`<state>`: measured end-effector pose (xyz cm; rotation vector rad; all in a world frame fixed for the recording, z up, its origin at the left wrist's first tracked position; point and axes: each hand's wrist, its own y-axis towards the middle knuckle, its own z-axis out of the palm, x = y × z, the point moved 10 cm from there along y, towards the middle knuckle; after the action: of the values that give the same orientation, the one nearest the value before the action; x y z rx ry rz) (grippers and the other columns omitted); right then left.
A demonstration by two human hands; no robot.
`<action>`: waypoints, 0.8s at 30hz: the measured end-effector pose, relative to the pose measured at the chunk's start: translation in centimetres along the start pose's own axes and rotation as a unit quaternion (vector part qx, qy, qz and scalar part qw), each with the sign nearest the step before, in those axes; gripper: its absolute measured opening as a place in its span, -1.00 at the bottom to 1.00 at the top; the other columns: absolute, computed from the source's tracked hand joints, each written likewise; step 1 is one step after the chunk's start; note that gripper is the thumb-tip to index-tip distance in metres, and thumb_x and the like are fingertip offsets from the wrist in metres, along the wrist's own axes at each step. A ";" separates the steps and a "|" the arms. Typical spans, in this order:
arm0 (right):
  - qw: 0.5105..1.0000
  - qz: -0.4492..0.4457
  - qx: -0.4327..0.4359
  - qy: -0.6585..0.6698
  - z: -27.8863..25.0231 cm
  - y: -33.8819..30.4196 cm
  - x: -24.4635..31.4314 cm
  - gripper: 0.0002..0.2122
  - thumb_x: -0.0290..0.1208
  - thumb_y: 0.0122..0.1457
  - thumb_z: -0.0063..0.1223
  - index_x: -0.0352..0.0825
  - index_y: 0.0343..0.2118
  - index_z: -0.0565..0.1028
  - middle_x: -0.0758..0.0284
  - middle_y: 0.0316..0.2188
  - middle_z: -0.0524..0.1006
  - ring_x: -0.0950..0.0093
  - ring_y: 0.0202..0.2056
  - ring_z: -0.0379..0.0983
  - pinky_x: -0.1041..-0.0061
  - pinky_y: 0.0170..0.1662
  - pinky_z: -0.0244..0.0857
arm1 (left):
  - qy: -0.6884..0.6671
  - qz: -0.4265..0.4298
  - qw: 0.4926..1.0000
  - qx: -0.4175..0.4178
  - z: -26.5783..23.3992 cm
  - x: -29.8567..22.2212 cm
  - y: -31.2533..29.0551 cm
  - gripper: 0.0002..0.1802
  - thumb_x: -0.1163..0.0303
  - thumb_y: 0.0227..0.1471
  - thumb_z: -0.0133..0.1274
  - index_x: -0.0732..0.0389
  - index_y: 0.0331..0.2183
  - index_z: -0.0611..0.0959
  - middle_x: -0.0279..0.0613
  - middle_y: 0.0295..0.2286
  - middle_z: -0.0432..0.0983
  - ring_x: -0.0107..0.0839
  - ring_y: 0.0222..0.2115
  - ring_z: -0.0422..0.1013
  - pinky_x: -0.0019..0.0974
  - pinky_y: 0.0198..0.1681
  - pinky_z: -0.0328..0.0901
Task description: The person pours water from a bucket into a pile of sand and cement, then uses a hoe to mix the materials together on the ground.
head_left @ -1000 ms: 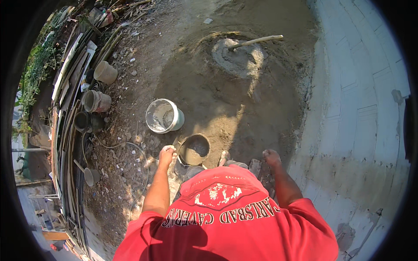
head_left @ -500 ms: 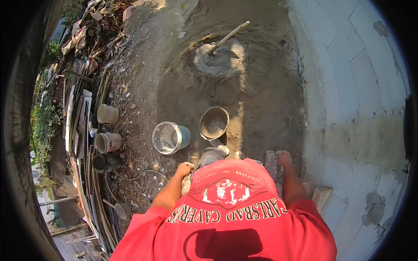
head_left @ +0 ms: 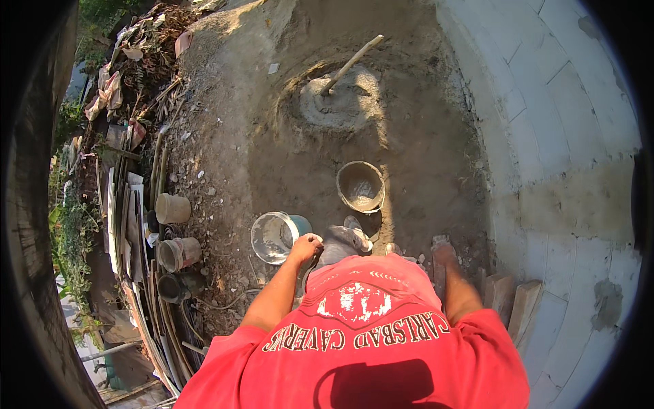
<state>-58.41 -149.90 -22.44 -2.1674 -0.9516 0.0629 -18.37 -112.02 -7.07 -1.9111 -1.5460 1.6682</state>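
Note:
My left hand (head_left: 308, 247) hangs beside my left knee, its fingers curled in. Whatever it may hold is hidden. Close to it, on the far left side, a pale bucket (head_left: 257, 238) lies tilted with its mouth toward me, smeared inside with grey. My right hand (head_left: 445, 253) is low on the right, near an upright board (head_left: 439, 273); its fingers are hard to make out. Ahead of my feet is a dark mortar bucket (head_left: 362, 185) with a wire handle, grey wet residue inside. Neither hand touches it.
Farther ahead lies a round heap of wet mortar (head_left: 340, 102) with a wooden handle (head_left: 353, 63) sticking out. A block wall (head_left: 545, 157) runs along the right. Small buckets (head_left: 178, 254) and stacked boards (head_left: 129, 232) line the left. Wooden pieces (head_left: 523, 310) lean at the wall.
The dark bucket has shifted right and away from the pale bucket, and its mouth has turned. My left hand has moved slightly forward and right. The whole view has shifted a little.

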 end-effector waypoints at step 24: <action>0.971 0.082 0.210 0.075 -8.8 6.0 39.6 -0.57 -0.05 0.22 -0.01 -0.26 -0.01 0.58 0.11 0.01 0.56 0.17 0.08 0.48 0.28 0.14 0.34 | -0.238 -0.107 0.965 0.016 -42.6 18.5 26.0 -0.87 0.40 -0.05 0.04 0.17 -0.52 0.66 -0.16 -0.51 0.63 -0.33 -0.55 0.53 -0.22 -0.52 0.38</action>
<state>-23.32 -132.24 -10.62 -1.8226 -0.6070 0.1640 27.72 -89.50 -21.34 -1.3215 -1.7895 2.1351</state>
